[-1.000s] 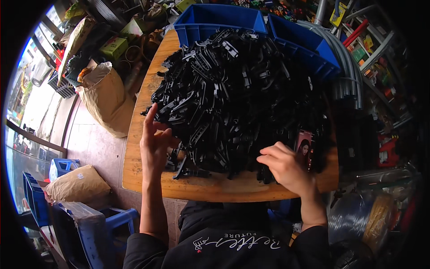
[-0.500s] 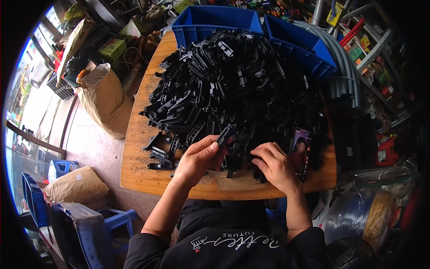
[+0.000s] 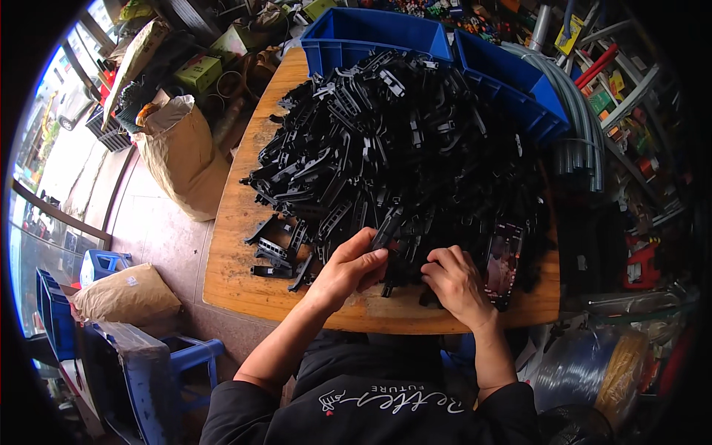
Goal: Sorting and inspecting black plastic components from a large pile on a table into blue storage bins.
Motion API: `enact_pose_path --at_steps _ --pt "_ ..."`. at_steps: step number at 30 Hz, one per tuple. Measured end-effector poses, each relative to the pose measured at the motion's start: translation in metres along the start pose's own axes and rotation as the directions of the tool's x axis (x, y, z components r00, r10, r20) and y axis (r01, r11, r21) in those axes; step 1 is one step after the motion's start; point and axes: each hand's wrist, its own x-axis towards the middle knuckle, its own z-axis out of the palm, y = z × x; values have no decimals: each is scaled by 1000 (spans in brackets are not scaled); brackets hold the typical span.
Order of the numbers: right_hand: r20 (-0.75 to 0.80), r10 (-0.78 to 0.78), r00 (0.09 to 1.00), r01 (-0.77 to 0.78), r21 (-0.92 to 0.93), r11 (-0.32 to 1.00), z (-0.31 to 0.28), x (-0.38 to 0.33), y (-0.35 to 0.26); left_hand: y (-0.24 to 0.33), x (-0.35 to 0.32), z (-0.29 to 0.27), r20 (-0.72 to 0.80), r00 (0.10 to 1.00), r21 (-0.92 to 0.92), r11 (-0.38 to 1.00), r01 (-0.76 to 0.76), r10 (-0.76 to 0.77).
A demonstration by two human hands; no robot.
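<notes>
My left hand (image 3: 348,268) is closed, its thumb and fingers pinching a long black plastic part (image 3: 387,227) that tilts up over the pile. Opposite it, my right hand (image 3: 457,288) hovers at the near edge of the pile with curled fingers; whether something small sits between its fingertips is hidden. Ahead of both hands rises a big heap of black plastic parts (image 3: 371,148), many of them slotted strips. Several loose parts (image 3: 273,251) lie apart on the wooden table (image 3: 245,293), left of my left hand.
A phone (image 3: 503,259) with a lit screen rests right of my right hand. Two blue bins (image 3: 374,33) stand behind the heap. A paper sack (image 3: 182,159) is on the floor at left, near a blue stool (image 3: 196,360). Bundled grey tubes (image 3: 586,141) lie beyond the right corner.
The whole view has shifted slightly, so the table sits further right. My left hand still grips the black part, now turned a little differently. The phone's picture has changed.
</notes>
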Motion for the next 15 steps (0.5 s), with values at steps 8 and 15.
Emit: enact_pose_path --at_steps 8,15 --pt "-194 304 933 -188 458 869 -9 -6 -6 -1 -2 3 -3 1000 106 994 19 -19" --pt "-195 294 936 -22 800 599 3 6 -12 -5 3 7 27 999 148 988 -36 33"
